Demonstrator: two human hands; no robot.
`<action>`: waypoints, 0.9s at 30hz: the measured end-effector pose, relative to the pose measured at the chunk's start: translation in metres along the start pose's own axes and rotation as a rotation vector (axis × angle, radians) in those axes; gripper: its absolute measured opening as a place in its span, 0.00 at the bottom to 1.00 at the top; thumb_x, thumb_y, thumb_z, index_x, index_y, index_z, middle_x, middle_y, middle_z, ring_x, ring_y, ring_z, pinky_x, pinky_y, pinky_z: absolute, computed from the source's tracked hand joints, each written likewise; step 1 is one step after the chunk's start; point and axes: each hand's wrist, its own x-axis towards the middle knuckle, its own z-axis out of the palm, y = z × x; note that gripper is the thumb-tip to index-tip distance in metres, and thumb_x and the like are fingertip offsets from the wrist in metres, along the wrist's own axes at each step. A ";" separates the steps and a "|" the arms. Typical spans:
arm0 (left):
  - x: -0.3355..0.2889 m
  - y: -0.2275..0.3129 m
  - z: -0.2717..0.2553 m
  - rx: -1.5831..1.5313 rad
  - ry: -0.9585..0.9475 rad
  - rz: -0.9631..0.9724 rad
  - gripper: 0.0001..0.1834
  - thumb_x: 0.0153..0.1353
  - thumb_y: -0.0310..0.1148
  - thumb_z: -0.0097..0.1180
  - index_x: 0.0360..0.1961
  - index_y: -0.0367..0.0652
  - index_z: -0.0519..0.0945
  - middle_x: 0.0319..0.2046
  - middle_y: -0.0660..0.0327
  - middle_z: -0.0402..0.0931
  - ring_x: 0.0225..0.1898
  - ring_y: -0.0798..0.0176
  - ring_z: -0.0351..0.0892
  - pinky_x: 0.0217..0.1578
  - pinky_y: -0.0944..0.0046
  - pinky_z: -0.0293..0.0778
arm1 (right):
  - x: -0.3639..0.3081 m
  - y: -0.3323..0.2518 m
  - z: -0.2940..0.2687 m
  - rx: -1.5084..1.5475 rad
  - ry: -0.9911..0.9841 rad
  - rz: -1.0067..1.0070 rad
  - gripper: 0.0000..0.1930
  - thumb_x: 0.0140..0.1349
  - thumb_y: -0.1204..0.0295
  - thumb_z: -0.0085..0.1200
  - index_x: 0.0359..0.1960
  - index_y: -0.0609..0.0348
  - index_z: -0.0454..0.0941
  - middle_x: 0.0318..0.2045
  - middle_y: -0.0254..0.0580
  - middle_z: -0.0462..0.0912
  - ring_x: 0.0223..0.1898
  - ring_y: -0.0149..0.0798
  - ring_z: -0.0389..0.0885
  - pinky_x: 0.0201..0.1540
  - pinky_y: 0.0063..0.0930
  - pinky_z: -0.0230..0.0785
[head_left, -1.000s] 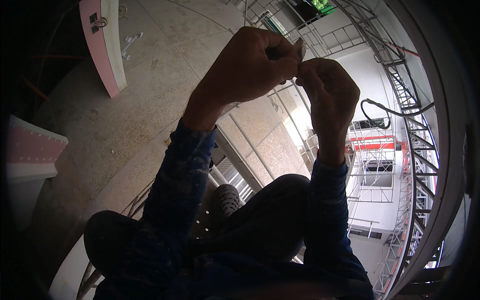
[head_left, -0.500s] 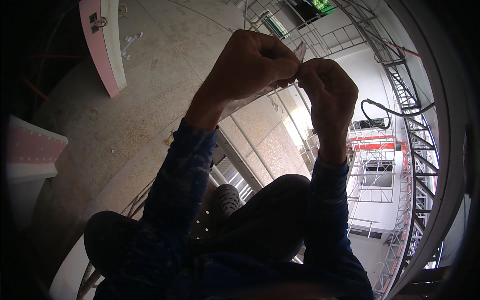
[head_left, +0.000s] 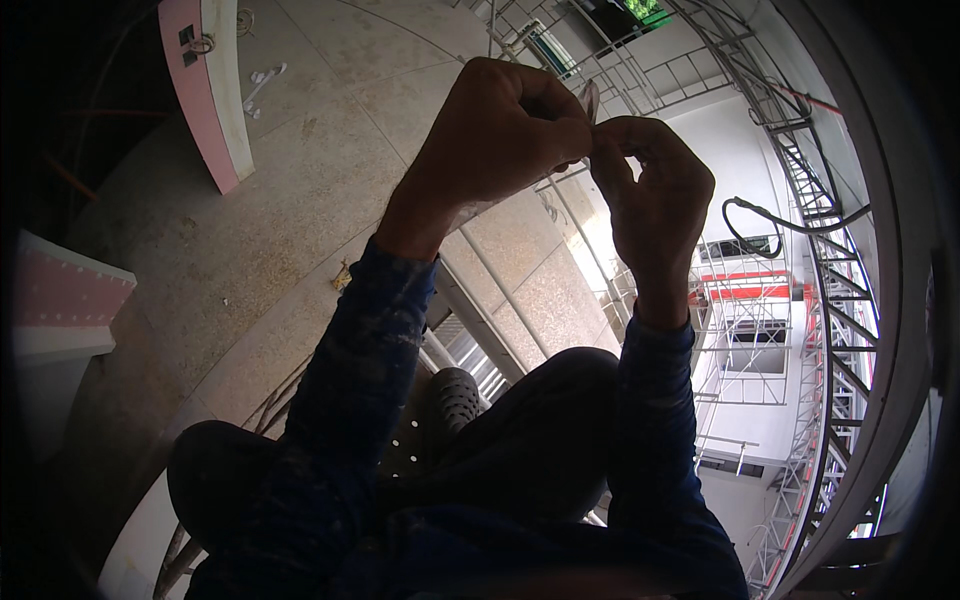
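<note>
Pinching a thin, pale strip point(head_left: 592, 98) in the left hand point(head_left: 500, 125), with thumb and fingers clamped together on it. Holding it up in mid-air, with a narrow end poking out just above the left fingertips. Can't tell its full shape; mostly hidden by the grip. Holding the right hand point(head_left: 655, 190) just beside, with thumb and forefinger bent toward the left fingertips. Can't tell whether gripping the strip there too or only touching the left hand.

Wearing dark blue sleeves point(head_left: 375, 330) with pale smears. Sitting with knees bent, in dark trousers point(head_left: 540, 420), with a grey shoe point(head_left: 455, 400) showing between the knees. Looking past the forearms onto metal rails point(head_left: 480, 315).

Further out to the left, overlooking a speckled grey floor point(head_left: 300, 180). Seeing a yellowish scrap point(head_left: 342, 276) toward the floor's near edge, close to the left sleeve, plus white pieces point(head_left: 265, 76) well apart from it, beside a pink-and-white panel point(head_left: 198, 110). Seeing a spotted pink panel point(head_left: 70, 295) at far left.

Out to the right, facing white walls point(head_left: 730, 140) with scaffolding point(head_left: 740, 350), a red band point(head_left: 745, 292), a dark looped cable point(head_left: 762, 213) and a curved lattice truss point(head_left: 838, 345).
</note>
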 end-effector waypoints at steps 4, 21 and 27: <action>0.001 -0.003 -0.001 -0.033 -0.040 -0.009 0.05 0.56 0.24 0.61 0.32 0.34 0.86 0.23 0.58 0.83 0.24 0.70 0.80 0.28 0.67 0.79 | 0.000 0.000 -0.001 0.039 -0.026 0.041 0.03 0.61 0.79 0.65 0.36 0.64 0.86 0.31 0.40 0.89 0.34 0.29 0.86 0.41 0.24 0.79; 0.000 -0.006 -0.004 -0.108 -0.093 0.001 0.05 0.58 0.23 0.60 0.34 0.33 0.85 0.24 0.58 0.82 0.25 0.68 0.79 0.31 0.65 0.78 | -0.001 -0.010 -0.004 -0.090 -0.032 -0.082 0.04 0.58 0.79 0.67 0.34 0.63 0.85 0.30 0.40 0.89 0.33 0.30 0.86 0.39 0.24 0.79; 0.001 -0.001 -0.009 -0.053 -0.098 -0.041 0.04 0.57 0.24 0.64 0.32 0.34 0.86 0.24 0.59 0.82 0.25 0.68 0.80 0.31 0.66 0.78 | -0.002 -0.017 -0.006 -0.163 -0.068 -0.129 0.03 0.56 0.80 0.67 0.32 0.62 0.86 0.29 0.40 0.89 0.31 0.30 0.87 0.39 0.24 0.79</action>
